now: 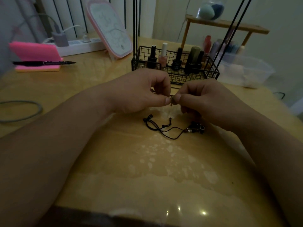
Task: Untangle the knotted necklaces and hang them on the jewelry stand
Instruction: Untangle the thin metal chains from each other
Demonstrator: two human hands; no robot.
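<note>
My left hand (144, 90) and my right hand (201, 99) meet above the middle of the table, thumbs and fingertips pinching a small piece of a necklace (172, 99) between them. What they pinch is mostly hidden by the fingers. Below the hands a black cord necklace (164, 128) lies loose on the table, with dark and silver beads (196, 128) bunched at its right end under my right hand. Behind the hands stands the jewelry stand (136, 22), thin black rods rising from a black wire basket (211, 71).
Several nail polish bottles (162, 57) fill the basket. A pink-framed mirror (111, 28) leans at the back. Pink sticky notes with a black pen (44, 63) lie at the left, beside a power strip (78, 46). A clear plastic box (246, 71) and a wooden shelf (227, 24) stand at the right.
</note>
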